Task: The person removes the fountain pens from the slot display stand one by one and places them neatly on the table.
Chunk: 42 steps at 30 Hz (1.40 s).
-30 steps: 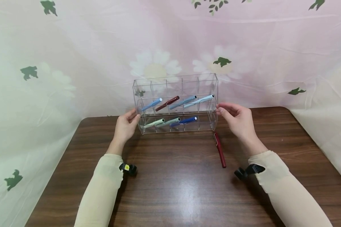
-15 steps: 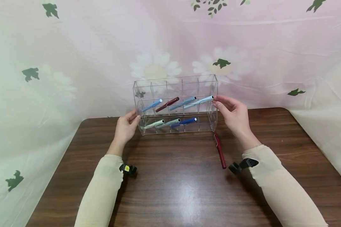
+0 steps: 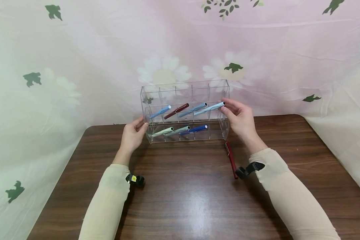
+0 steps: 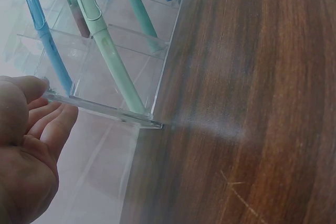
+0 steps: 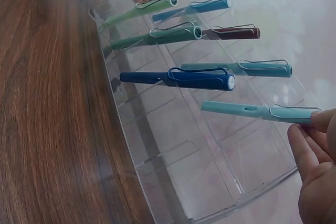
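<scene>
A clear acrylic pen rack (image 3: 180, 140) with two tiers of slots stands at the back of the table. My left hand (image 3: 133, 134) grips its left side panel, thumb on one face and fingers on the other, as the left wrist view shows. My right hand (image 3: 240, 119) pinches the capped end of a light blue pen (image 5: 231, 108), the rightmost in the upper tier. The upper tier also holds a blue pen (image 3: 160, 112), a dark red pen (image 3: 177, 111) and a grey-blue pen (image 3: 193, 109). Pale green (image 3: 163, 131), teal (image 3: 178, 130) and dark blue pens (image 3: 194, 129) lean in the lower tier.
A red pen (image 3: 230, 156) lies on the brown wooden table (image 3: 168, 200), just in front of the rack's right end, near the right wrist's camera. A flowered cloth (image 3: 108, 66) hangs right behind the rack.
My right hand has moved left from the rack's right side and now holds the light blue pen's end. The left hand stays on the rack, which looks nearly still.
</scene>
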Each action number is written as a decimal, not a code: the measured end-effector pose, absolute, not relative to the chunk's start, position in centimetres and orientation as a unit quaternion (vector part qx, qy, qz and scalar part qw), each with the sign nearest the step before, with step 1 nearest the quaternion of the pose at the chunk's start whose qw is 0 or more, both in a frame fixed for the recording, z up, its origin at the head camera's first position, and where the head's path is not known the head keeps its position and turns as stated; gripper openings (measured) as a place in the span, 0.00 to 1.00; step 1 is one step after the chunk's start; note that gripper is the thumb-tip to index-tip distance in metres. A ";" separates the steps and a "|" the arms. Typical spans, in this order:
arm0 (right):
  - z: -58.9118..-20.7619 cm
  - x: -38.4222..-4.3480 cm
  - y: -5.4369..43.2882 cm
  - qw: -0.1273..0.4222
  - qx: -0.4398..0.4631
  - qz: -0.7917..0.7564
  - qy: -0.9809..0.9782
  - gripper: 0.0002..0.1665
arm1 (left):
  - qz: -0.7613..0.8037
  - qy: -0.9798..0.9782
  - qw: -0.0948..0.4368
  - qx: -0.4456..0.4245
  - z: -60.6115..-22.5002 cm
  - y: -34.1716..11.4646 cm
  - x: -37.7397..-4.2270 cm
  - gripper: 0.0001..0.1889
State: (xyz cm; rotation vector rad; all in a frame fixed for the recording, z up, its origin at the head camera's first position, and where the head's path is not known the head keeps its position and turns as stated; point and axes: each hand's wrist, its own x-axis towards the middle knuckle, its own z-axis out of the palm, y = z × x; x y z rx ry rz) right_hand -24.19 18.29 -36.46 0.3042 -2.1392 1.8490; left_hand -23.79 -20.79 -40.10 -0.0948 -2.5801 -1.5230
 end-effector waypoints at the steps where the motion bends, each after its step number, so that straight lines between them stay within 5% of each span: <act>1: -36.5 -24.3 18.2 0.146 0.107 0.649 -0.739 0.23 | -0.506 -0.859 0.072 -0.031 -40.1 -20.8 -23.8 0.26; 42: -36.2 -23.9 18.2 0.259 0.091 0.648 -0.711 0.15 | -0.518 -0.852 0.076 -0.033 -40.4 -20.9 -24.0 0.26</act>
